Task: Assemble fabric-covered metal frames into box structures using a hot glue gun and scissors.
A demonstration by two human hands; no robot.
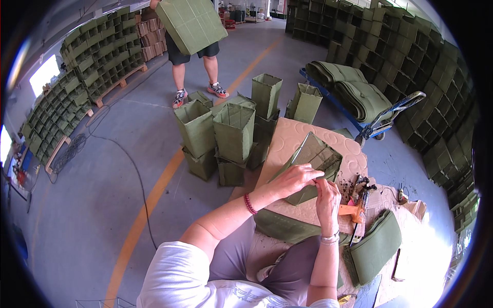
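A green open-topped box of felt-like sheet lies tilted in front of me, with a pale rod or wire along one edge and dark stains at its rim. My left hand reaches across its near side, fingers pinched at the rim. Close beside it, my right hand also pinches at the near right edge. The fingertips of both hands nearly meet, and they hide the exact spot they grip. Under the box is a brown patterned board. An orange-handled glue gun, smeared black, rests just right of my right hand.
Several tall green boxes stand stacked ahead. Folded green sheet lies at right. A blue trolley carries green rolls. Another person holds a large green panel. A cable crosses the floor. Box stacks line both sides.
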